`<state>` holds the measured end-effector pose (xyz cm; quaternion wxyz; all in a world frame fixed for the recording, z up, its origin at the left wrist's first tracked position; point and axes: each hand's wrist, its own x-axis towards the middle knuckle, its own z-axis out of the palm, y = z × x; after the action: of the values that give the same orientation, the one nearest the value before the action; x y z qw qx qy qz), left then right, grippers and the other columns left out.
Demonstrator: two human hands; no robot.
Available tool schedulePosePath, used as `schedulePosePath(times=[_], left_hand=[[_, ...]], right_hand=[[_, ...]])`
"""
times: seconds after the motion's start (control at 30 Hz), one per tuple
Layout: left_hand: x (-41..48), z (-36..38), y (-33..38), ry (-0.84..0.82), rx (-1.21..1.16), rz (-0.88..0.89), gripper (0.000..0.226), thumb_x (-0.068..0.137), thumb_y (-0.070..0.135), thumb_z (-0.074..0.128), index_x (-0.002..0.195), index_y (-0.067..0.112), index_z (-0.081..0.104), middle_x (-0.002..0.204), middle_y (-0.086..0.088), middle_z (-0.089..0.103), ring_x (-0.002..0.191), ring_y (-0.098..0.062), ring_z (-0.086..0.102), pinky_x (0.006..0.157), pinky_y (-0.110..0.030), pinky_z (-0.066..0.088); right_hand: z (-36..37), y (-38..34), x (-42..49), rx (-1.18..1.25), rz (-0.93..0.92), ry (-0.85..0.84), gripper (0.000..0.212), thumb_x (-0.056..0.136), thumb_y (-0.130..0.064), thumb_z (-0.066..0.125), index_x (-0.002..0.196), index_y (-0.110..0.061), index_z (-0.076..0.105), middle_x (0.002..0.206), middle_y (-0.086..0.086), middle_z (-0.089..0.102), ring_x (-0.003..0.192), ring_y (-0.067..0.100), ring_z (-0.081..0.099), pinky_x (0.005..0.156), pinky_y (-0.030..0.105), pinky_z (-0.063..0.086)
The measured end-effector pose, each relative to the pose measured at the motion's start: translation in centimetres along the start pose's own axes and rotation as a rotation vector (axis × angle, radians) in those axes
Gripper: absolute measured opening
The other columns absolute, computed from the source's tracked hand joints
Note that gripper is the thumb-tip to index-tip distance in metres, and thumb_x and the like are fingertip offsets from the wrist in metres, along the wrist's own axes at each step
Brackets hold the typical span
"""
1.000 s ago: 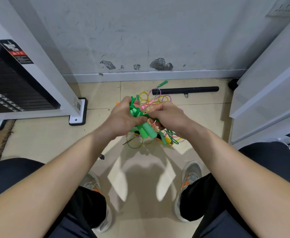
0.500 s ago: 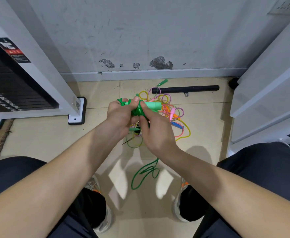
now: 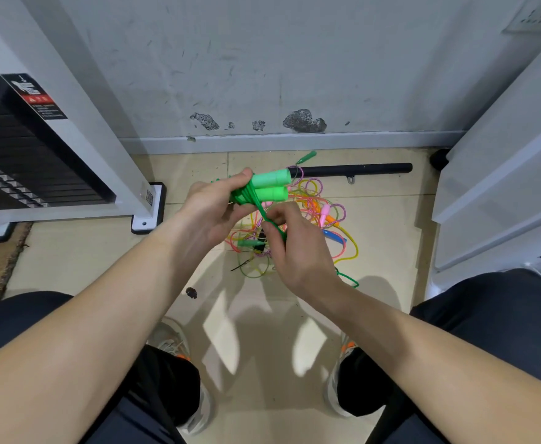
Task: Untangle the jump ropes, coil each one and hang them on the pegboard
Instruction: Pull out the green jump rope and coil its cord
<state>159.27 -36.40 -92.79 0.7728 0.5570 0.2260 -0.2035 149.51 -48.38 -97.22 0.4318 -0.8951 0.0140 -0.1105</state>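
Since half a second ago the right hand (image 3: 298, 251) has dropped off the green handles (image 3: 269, 187) and now pinches the green cord (image 3: 259, 209) just below them. The slack loop that lay on the tiles on the person's side of the tangled pile (image 3: 320, 219) has been drawn up, and only a short tail shows beside the right wrist. The left hand (image 3: 211, 213) is clamped round the two handles, held side by side above the pile, with cord already wound about one end of them. I judge this to be the coiling of the green rope, nearly finished; the next move calls for winding the last tail round the bundle and tucking it in. Pink, yellow, orange and blue ropes lie tangled on the beige tiled floor (image 3: 70, 257). Beyond the pile a black bar (image 3: 358, 169) lies along a scuffed grey wall (image 3: 262, 59); left of the pile stands a weight-stack machine (image 3: 38, 161). No pegboard is in view.
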Motion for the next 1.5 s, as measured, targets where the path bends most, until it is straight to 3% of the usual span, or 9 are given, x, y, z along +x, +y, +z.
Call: schedulePosePath(times=[0.33, 0.47, 0.57, 0.7, 0.83, 1.0, 1.13, 1.37, 1.5], left_hand=[[0.1, -1.0, 1.6, -0.254, 0.161, -0.078, 0.017, 0.088, 0.012, 0.071, 0.098, -0.001, 0.067, 0.095, -0.014, 0.07, 0.078, -0.026, 0.075, 0.061, -0.032, 0.061], [-0.5, -1.0, 1.4, -0.39, 0.454, -0.01, 0.015, 0.087, 0.006, 0.071, 0.098, 0.008, 0.061, 0.086, -0.007, 0.07, 0.078, -0.021, 0.074, 0.066, -0.035, 0.063], [0.2, -0.9, 0.3, -0.315, 0.705, 0.139, 0.043, 0.079, 0.008, 0.082, 0.108, 0.013, 0.051, 0.092, -0.002, 0.065, 0.085, -0.021, 0.069, 0.077, -0.045, 0.062], [1.6, -0.3, -1.8, -0.098, 0.96, 0.477, 0.063, 0.069, 0.021, 0.09, 0.118, 0.013, 0.051, 0.107, -0.001, 0.062, 0.096, -0.019, 0.062, 0.091, -0.032, 0.052], [2.0, 0.9, -3.5, 0.079, 0.729, 0.594, 0.063, 0.074, 0.017, 0.086, 0.123, 0.009, 0.048, 0.107, -0.002, 0.06, 0.092, -0.017, 0.059, 0.092, -0.032, 0.05], [2.4, 1.3, -3.2, 0.123, 0.22, 0.406, 0.051, 0.076, 0.02, 0.084, 0.107, 0.016, 0.043, 0.106, -0.006, 0.056, 0.084, -0.021, 0.065, 0.07, -0.037, 0.06], [1.3, 1.9, -1.9, 0.007, -0.068, 0.165, 0.034, 0.087, 0.011, 0.076, 0.107, 0.006, 0.049, 0.088, -0.008, 0.055, 0.066, -0.02, 0.063, 0.05, -0.03, 0.056], [-0.1, 0.0, 0.9, -0.364, 0.175, -0.003, 0.021, 0.09, 0.015, 0.068, 0.105, 0.001, 0.067, 0.099, -0.012, 0.068, 0.083, -0.023, 0.072, 0.069, -0.033, 0.062], [-1.0, -0.5, 0.9, -0.52, 0.653, 0.114, 0.033, 0.082, 0.008, 0.074, 0.11, 0.011, 0.056, 0.083, 0.004, 0.067, 0.08, -0.015, 0.069, 0.07, -0.033, 0.061]], right_hand=[[-3.0, 3.3, 3.4, -0.152, 0.212, -0.218, 0.036, 0.094, -0.054, 0.056, 0.068, -0.03, 0.056, 0.065, -0.005, 0.053, 0.067, 0.015, 0.05, 0.06, 0.035, 0.038], [-4.4, 3.4, 4.7, -0.122, 0.162, -0.28, 0.026, 0.089, -0.031, 0.069, 0.066, -0.02, 0.063, 0.057, -0.009, 0.049, 0.059, 0.007, 0.043, 0.059, 0.032, 0.033], [-4.9, 2.5, 4.9, 0.089, 0.226, -0.318, 0.03, 0.093, -0.021, 0.068, 0.063, -0.024, 0.065, 0.051, -0.019, 0.05, 0.052, 0.0, 0.043, 0.055, 0.017, 0.032], [-3.7, 1.6, 4.5, 0.202, 0.398, -0.284, 0.033, 0.094, -0.014, 0.055, 0.062, -0.019, 0.064, 0.056, -0.006, 0.055, 0.052, 0.015, 0.045, 0.058, 0.032, 0.036], [-1.4, -0.1, 2.8, 0.207, 0.345, 0.031, 0.016, 0.094, -0.016, 0.057, 0.097, -0.026, 0.07, 0.074, -0.009, 0.067, 0.066, 0.016, 0.065, 0.069, 0.033, 0.053], [0.2, -0.5, 1.3, 0.268, 0.235, 0.097, 0.005, 0.102, -0.02, 0.051, 0.097, -0.022, 0.051, 0.068, -0.008, 0.063, 0.055, 0.011, 0.057, 0.06, 0.033, 0.049], [0.5, 0.5, 1.3, 0.304, 0.317, -0.026, 0.03, 0.104, -0.035, 0.046, 0.078, -0.027, 0.057, 0.057, -0.019, 0.055, 0.058, 0.007, 0.051, 0.061, 0.031, 0.04], [-3.7, 2.7, 4.1, 0.067, 0.411, -0.319, 0.07, 0.068, -0.076, 0.067, 0.075, -0.006, 0.063, 0.063, -0.004, 0.048, 0.059, 0.011, 0.043, 0.061, 0.032, 0.032], [-5.3, 3.4, 5.1, -0.116, 0.187, -0.434, 0.021, 0.078, -0.03, 0.078, 0.065, -0.023, 0.063, 0.056, -0.012, 0.055, 0.054, 0.003, 0.047, 0.059, 0.027, 0.036]])
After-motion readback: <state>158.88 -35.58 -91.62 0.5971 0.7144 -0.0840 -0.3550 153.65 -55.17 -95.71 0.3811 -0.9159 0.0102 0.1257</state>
